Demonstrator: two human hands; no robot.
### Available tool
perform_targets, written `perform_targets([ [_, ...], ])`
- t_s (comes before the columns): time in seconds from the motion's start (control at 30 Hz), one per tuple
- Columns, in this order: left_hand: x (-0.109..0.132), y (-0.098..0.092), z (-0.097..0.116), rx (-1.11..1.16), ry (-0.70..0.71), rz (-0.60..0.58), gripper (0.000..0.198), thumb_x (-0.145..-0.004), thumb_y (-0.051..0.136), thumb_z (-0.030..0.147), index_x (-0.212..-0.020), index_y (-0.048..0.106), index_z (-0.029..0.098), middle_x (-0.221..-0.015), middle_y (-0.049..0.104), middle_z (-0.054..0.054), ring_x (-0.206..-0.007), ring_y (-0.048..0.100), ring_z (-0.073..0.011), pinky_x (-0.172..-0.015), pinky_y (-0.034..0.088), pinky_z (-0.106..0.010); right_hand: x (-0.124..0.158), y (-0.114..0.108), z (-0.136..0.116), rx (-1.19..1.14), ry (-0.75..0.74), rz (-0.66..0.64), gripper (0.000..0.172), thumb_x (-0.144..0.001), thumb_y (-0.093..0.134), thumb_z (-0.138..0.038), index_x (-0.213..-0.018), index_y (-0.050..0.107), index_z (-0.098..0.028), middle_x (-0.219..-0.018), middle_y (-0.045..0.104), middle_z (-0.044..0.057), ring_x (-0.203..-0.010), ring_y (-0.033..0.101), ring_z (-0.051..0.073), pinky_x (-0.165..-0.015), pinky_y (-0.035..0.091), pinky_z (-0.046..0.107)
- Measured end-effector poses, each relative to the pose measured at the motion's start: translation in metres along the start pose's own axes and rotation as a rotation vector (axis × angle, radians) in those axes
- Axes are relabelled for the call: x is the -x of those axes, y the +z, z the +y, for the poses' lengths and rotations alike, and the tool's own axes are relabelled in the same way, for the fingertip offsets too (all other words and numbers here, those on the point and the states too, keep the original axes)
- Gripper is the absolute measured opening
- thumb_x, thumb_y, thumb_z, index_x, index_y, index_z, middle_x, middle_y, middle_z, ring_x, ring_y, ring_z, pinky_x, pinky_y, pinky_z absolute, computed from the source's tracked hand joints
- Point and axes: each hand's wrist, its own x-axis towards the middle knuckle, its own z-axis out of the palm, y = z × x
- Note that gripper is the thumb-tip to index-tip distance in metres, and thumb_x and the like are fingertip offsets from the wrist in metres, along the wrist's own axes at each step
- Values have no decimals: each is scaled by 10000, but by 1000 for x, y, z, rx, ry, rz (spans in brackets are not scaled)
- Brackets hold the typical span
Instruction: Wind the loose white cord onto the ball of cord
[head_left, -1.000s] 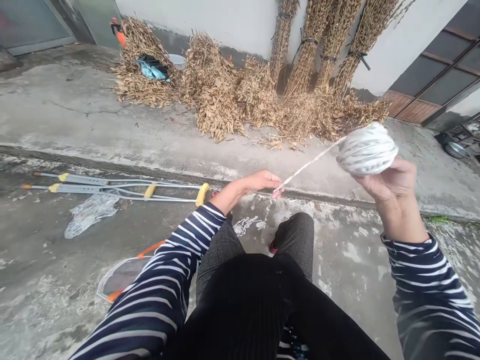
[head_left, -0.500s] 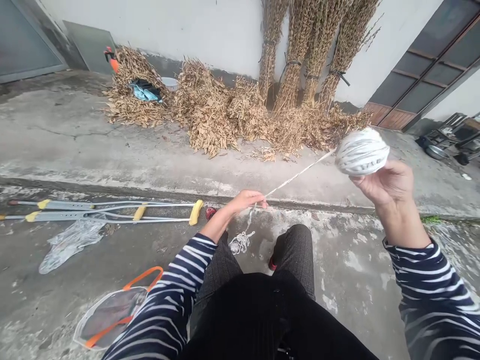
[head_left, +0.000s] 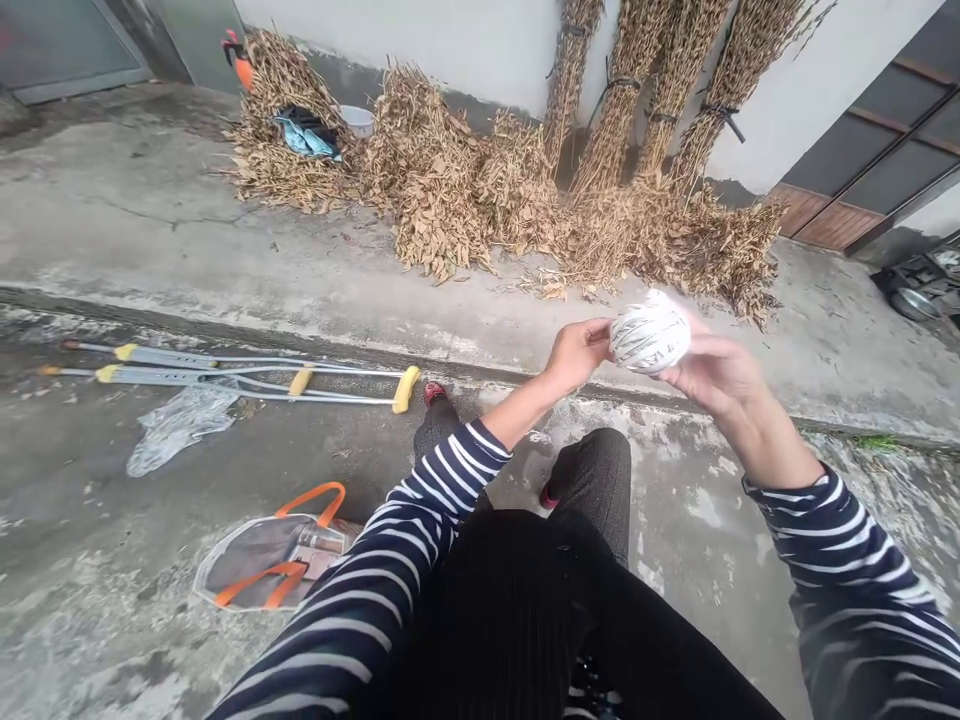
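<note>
A white ball of string is held up in front of me, its strands wrapped round and round. My right hand grips it from the right, fingers closed round its side. At the ball's left side is my left hand, its thumb and fingers pinched together on the string where it meets the ball. Little of the strand between the two hands shows. The loose heap of string on the ground is mostly hidden behind my left forearm.
Crutches lie at the left beside a crumpled plastic bag. A clear bag with orange handles is nearer me. Beyond the low concrete step, dried plant heaps and tied bundles line the wall.
My right hand has brought the ball left and slightly down, while my left hand has risen to the right to meet it. The stretched strand between them has shortened. The view has shifted.
</note>
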Motion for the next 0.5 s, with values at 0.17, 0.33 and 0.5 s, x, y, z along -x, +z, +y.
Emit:
perform_targets([
  [0.17, 5, -5, -1, -20, 33, 75, 182, -877, 668, 94, -1026, 765, 131, -694, 707, 16, -606, 625, -84, -617, 518, -200, 1, 4, -4, -3, 9, 73, 658, -708, 689, -88, -1337, 627, -273, -1371, 650, 51, -884, 723, 153, -633, 678, 236],
  [0.33, 5, -15, 13, -48, 3, -62, 68, -882, 716, 142, -945, 718, 116, -659, 688, 8, -570, 644, -91, -587, 519, -208, 3, 1, -3, -2, -9, 62, 724, -734, 661, -101, -1422, 582, -312, -1320, 678, 32, -864, 721, 156, -620, 671, 250],
  [0.5, 2, -25, 4, -123, -65, -24, 75, -847, 682, 87, -919, 679, 107, -681, 702, 8, -512, 604, -63, -519, 442, -180, 1, 6, -8, -30, -36, 91, 757, -736, 643, -98, -1456, 557, -318, -1318, 678, 42, -891, 720, 176, -597, 663, 252],
])
